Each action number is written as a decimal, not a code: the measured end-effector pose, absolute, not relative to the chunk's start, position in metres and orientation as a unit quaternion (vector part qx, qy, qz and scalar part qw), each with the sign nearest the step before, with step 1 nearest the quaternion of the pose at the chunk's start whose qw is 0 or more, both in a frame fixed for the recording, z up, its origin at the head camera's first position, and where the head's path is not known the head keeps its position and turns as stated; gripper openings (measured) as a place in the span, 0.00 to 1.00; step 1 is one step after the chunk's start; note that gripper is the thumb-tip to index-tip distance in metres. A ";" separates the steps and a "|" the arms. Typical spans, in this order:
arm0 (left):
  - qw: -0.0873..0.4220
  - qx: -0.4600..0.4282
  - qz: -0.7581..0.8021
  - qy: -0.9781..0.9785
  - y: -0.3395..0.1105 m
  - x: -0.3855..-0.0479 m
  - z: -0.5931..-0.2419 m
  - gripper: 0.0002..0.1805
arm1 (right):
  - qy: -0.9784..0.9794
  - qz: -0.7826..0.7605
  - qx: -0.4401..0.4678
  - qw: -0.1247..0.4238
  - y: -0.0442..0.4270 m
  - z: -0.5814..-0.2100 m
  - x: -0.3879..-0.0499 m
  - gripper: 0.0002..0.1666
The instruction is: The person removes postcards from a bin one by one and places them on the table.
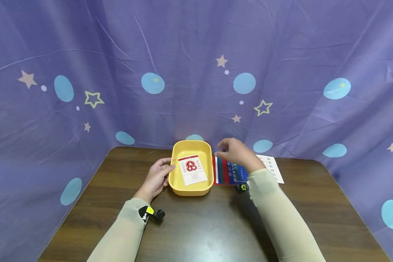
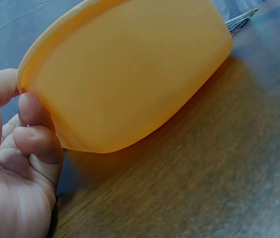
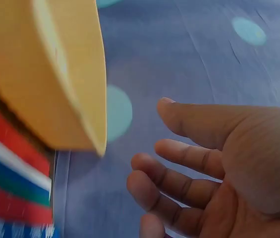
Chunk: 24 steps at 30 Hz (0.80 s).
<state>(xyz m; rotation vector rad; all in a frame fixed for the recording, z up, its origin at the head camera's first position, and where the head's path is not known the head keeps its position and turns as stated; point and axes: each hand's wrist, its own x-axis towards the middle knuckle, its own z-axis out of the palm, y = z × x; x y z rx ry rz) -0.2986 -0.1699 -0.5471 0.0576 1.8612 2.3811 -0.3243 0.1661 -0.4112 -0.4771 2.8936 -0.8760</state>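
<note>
A yellow plastic tub [image 1: 191, 191] stands on the table, with a white card [image 1: 192, 170] bearing a red emblem and "GOOD LUCK" inside it. My left hand [image 1: 156, 178] pinches the tub's left rim, thumb on top and fingers curled below, as the left wrist view confirms. On the tub's other side my right hand [image 1: 237, 153] hovers with nothing in it, its fingers loosely bent and apart from the thumb. Below that hand lie overlapping coloured cards [image 1: 230, 173] in red, white, green and blue, partly covered by the hand and wrist.
A white sheet with dark writing [image 1: 272, 168] lies to the right of the coloured cards, partly behind the right forearm. The brown wooden table [image 1: 196, 229] meets a purple curtain [image 1: 196, 109] with stars and blue dots at the back and sides.
</note>
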 end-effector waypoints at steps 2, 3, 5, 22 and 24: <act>0.059 0.018 0.788 0.613 -0.170 -0.299 -0.547 0.29 | 0.947 -0.270 -0.168 0.055 0.148 -0.405 -0.331 0.26; 0.059 0.018 0.788 0.612 -0.170 -0.299 -0.547 0.29 | 0.947 -0.261 -0.173 0.065 0.140 -0.403 -0.334 0.27; 0.058 0.017 0.791 0.609 -0.170 -0.299 -0.546 0.29 | 0.951 -0.236 -0.181 0.085 0.123 -0.400 -0.342 0.30; 0.066 0.016 0.792 0.607 -0.170 -0.298 -0.547 0.28 | 0.951 -0.082 -0.174 0.242 0.031 -0.414 -0.377 0.50; 0.066 0.015 0.792 0.607 -0.170 -0.299 -0.546 0.28 | 0.952 -0.069 -0.179 0.238 0.028 -0.420 -0.380 0.52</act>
